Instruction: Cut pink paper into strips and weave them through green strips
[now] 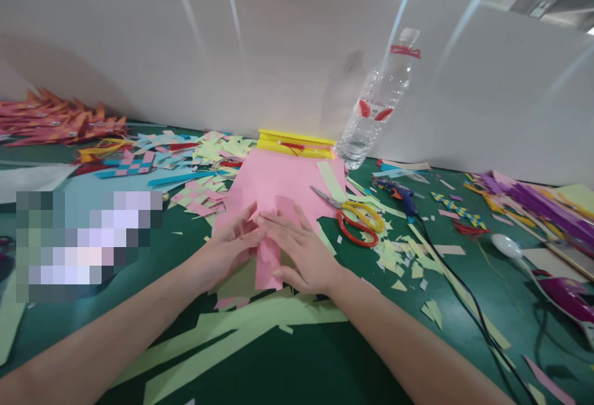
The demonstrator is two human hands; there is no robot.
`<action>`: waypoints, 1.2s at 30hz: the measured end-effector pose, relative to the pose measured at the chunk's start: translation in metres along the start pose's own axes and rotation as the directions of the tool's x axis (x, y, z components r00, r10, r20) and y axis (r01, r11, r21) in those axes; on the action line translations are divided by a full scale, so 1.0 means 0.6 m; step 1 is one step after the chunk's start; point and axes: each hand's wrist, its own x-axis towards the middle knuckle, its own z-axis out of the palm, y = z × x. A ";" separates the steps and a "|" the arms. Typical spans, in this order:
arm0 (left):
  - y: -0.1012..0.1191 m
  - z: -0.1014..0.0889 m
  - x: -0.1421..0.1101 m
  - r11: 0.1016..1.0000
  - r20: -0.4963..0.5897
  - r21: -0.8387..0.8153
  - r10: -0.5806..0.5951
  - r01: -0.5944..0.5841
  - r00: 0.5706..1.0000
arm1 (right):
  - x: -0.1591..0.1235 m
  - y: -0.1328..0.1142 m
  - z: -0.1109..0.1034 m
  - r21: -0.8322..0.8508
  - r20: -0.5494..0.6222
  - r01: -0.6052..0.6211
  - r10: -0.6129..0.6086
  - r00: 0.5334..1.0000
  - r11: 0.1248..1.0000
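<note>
Both my hands rest on a pink paper sheet (278,185) lying on the green table (325,355). My left hand (229,250) presses on the sheet's near left part, fingers close together and pointing right. My right hand (301,250) lies flat beside it, fingers stretched out over a folded pink strip (268,269) that hangs toward me. The fingertips of the two hands meet at the fold. Light green paper strips (241,324) lie under and in front of my wrists.
Yellow-and-red scissors (355,216) lie right of the pink sheet. A clear water bottle (378,104) stands behind, next to a yellow paper stack (294,142). A blue glue gun (399,193) with a black cable, woven paper pieces (127,163) and scraps lie around. A white wall closes the back.
</note>
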 end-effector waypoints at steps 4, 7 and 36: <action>0.001 0.000 -0.002 0.999 0.033 0.045 -0.012 0.010 0.999 | 0.002 -0.001 0.000 -0.027 0.050 -0.023 0.025 0.998 0.999; -0.001 -0.001 -0.004 0.996 0.079 0.082 0.015 -0.022 0.997 | 0.002 0.000 0.002 -0.044 0.068 -0.016 0.019 0.997 0.999; 0.005 0.000 -0.007 0.798 0.206 0.562 0.121 -0.219 0.971 | 0.006 0.035 0.014 0.928 -0.006 -0.307 0.836 0.548 0.208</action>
